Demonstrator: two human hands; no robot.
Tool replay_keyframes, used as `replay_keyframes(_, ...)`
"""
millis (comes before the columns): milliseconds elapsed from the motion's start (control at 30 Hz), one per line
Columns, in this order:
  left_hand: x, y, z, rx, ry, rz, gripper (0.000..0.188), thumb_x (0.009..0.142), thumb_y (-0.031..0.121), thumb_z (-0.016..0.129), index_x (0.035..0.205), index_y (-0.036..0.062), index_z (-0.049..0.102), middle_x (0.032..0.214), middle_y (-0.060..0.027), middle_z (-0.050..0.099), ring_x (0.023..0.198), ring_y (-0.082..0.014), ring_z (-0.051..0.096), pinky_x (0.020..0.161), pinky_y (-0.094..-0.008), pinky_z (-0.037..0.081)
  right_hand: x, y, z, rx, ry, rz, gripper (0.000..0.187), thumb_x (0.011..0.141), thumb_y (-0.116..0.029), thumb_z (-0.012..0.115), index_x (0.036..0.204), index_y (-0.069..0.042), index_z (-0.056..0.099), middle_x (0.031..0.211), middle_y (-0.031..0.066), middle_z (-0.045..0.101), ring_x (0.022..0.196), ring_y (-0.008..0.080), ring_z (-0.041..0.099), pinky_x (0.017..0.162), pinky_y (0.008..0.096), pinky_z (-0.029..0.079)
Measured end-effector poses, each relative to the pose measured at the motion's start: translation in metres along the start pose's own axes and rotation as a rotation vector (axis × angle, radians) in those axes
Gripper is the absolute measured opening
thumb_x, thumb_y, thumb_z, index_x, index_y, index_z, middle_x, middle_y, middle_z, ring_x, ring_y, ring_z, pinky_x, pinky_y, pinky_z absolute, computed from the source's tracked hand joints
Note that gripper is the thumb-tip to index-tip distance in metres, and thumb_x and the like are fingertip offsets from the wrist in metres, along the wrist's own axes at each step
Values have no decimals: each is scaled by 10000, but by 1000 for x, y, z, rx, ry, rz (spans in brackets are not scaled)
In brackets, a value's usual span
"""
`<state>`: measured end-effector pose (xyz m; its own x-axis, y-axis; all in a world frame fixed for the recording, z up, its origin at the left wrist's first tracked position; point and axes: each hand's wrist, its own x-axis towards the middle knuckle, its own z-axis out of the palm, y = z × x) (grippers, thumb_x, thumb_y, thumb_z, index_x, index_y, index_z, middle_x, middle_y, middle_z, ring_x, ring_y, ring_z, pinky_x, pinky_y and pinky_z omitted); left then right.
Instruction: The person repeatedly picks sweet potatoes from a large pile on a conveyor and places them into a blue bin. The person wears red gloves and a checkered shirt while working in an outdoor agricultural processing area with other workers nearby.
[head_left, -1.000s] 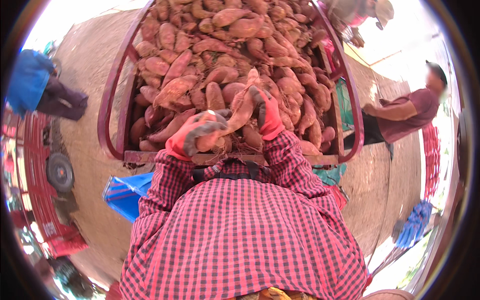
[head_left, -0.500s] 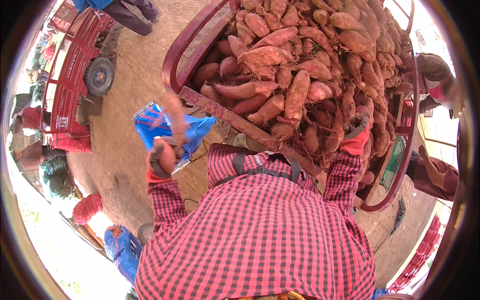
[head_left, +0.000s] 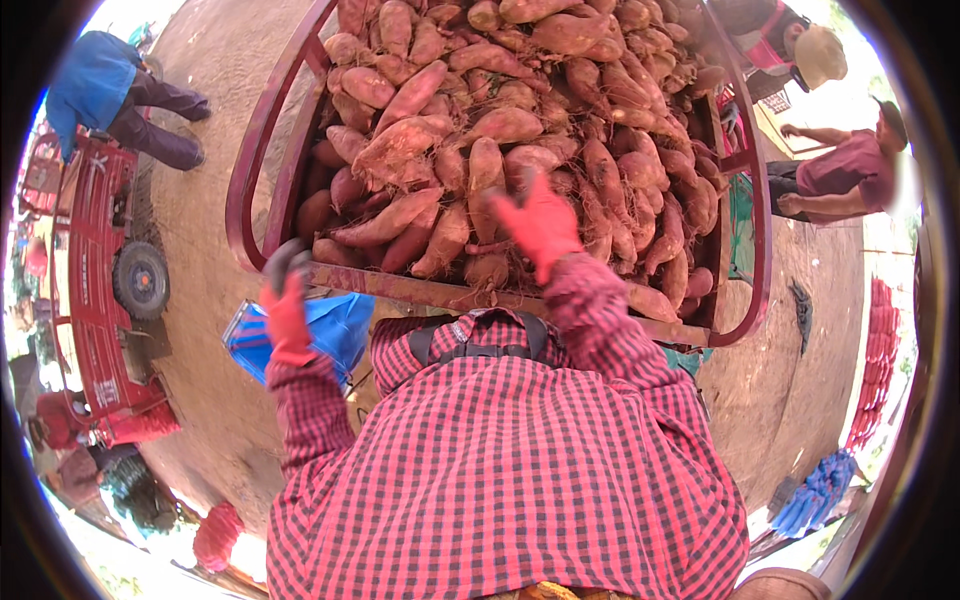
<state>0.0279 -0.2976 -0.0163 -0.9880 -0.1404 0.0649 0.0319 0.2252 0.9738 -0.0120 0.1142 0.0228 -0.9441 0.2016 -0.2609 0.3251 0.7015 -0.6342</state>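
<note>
1. Sweet potatoes (head_left: 400, 145) are heaped in a red-railed cart bed (head_left: 420, 289), which is placed just ahead of the person; earth and thin roots are seen clinging to many of them.
2. The right hand (head_left: 545, 228), covered by a red glove with dark fingertips, is held over the near middle of the heap. Its grip is wide, with the thumb spread to the left, away from the fingers.
3. Just left of the right hand's fingertips, a long sweet potato (head_left: 486, 167) is seen lying lengthwise; a rounder sweet potato (head_left: 540, 157) is partly covered by the fingers. Whether either is touched cannot be told.
4. The left hand (head_left: 287, 315), gloved likewise, is held outside the near left corner of the cart bed, with its fingers pointed toward the far side. Its fingertips are blurred, so how wide its grip is cannot be told. The heap is separated from it by the cart's near edge.
5. A blue framed bag (head_left: 340, 325) is seen lower down, just right of the left hand and partly covered by it.
6. On the left, a red cargo tricycle (head_left: 95, 270) is parked, well apart from the heap.
7. On the far right, a person in a maroon shirt (head_left: 835, 180) is seen beside the cart; nearer on that side, red mesh sacks (head_left: 876, 365) are stacked.
</note>
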Motion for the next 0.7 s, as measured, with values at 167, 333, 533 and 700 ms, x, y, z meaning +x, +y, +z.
replay_keyframes(167, 67, 52, 170, 262, -346, 27, 567, 913, 311, 773, 1353, -9, 611, 1306, -203, 680, 1241, -328, 641, 1042, -421, 496, 8, -8, 43, -262, 77, -97, 1115, 818, -663, 682, 1580, 36, 265, 1445, 304, 515, 1242, 408, 606, 1029, 424, 496)
replay_keyframes(333, 95, 71, 220, 740, -480, -80, 733, 903, 503, 691, 1404, -14, 549, 1332, -229, 648, 1223, -377, 632, 1011, -478, 507, -43, 62, -3, -101, 111, -203, 977, 791, -570, 743, 1527, -33, 392, 1296, 232, 588, 1179, 394, 610, 996, 468, 498)
replay_keyframes(533, 99, 72, 278, 1111, -416, -177, 926, 829, 620, 722, 1410, -40, 433, 1336, -247, 590, 1160, -407, 642, 982, -498, 513, -78, 72, -11, -312, 182, -243, 688, 824, -462, 765, 1364, -85, 564, 1236, 172, 606, 1169, 359, 601, 993, 455, 472)
replay_keyframes(700, 97, 52, 285, 1011, -257, -134, 889, 833, 486, 764, 1455, -36, 404, 1294, -239, 605, 1157, -355, 646, 957, -486, 530, -38, 57, -25, -71, 379, -252, 519, 866, -379, 737, 1268, -69, 632, 1264, 154, 609, 1244, 354, 549, 1023, 461, 444)
